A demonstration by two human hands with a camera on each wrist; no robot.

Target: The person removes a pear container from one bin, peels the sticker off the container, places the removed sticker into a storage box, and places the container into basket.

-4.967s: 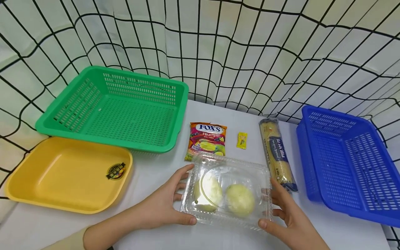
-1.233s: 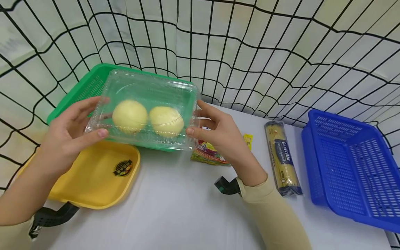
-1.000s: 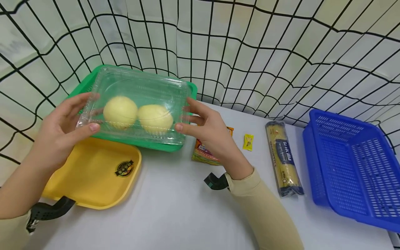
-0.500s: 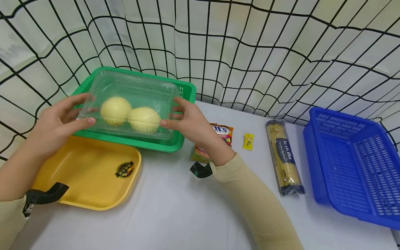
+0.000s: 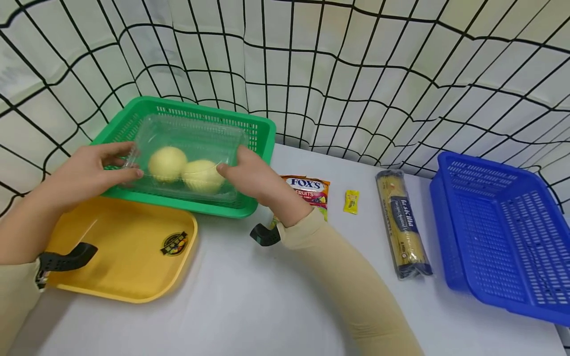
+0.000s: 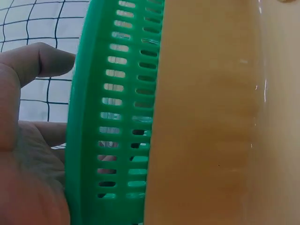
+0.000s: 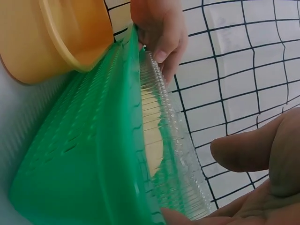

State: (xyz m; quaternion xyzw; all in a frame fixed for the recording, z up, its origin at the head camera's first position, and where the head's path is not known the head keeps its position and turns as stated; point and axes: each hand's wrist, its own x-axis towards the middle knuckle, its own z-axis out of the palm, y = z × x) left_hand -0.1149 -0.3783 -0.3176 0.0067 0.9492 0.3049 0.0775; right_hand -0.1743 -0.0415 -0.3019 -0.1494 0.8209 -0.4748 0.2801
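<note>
While inside green basket (image 5: 260, 129), clear clamshell box (image 5: 187, 143) — left hand (image 5: 89, 170), right hand (image 5: 251, 175) clamped on its ends.

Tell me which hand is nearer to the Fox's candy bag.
Right. The right hand grips the clear box's right end, just left of the Fox's candy bag; the left hand grips the box's far end.

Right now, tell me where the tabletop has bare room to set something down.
Bare: the near table in front of the yellow tray, beside the right sleeve. Crowded: candy bag, yellow sachet, spaghetti pack, blue basket.
</note>
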